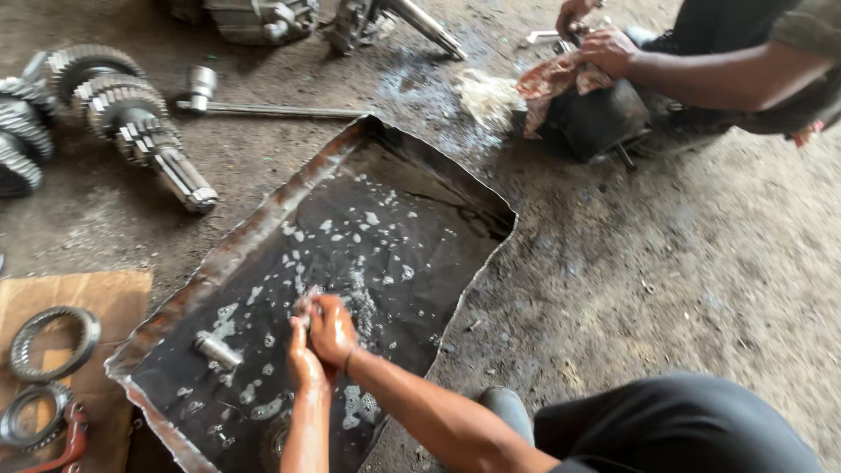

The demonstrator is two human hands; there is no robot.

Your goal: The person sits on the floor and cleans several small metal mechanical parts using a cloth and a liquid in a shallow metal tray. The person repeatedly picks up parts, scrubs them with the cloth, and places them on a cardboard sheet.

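Head view, looking down on a dented metal tray (263,219) of dark, foamy liquid set on the dirt floor (683,263). Over the tray's near half, both hands pressed close together: right hand (333,331) curled shut over a small metal part (306,304) that pokes out at its upper left, wet and glistening; left hand (304,361) just beneath and touching the right, its fingers (296,337) folded up against the same part, though hard to tell how firmly wrapped. Part held just above the liquid, near the tray's middle. Left of the hands, inside the tray, a short metal cylinder (216,349) lying half sunk. Beyond the tray's far left corner, a geared shaft (144,131) lying on the floor with its splined end pointing toward the tray, more gears (22,131) farther left at the frame edge, and a long thin rod (263,110) lying flat just past the tray's far rim. Left of the tray's near corner, a sheet of cardboard (105,298) carrying two toothed rings (53,343) and a red tool (70,442). Well past the tray's far right edge, another person's hands (604,44) gripping a reddish rag (556,83) on a dark block-like piece (600,123). At the tray's near right, a dark-trousered knee (674,425).
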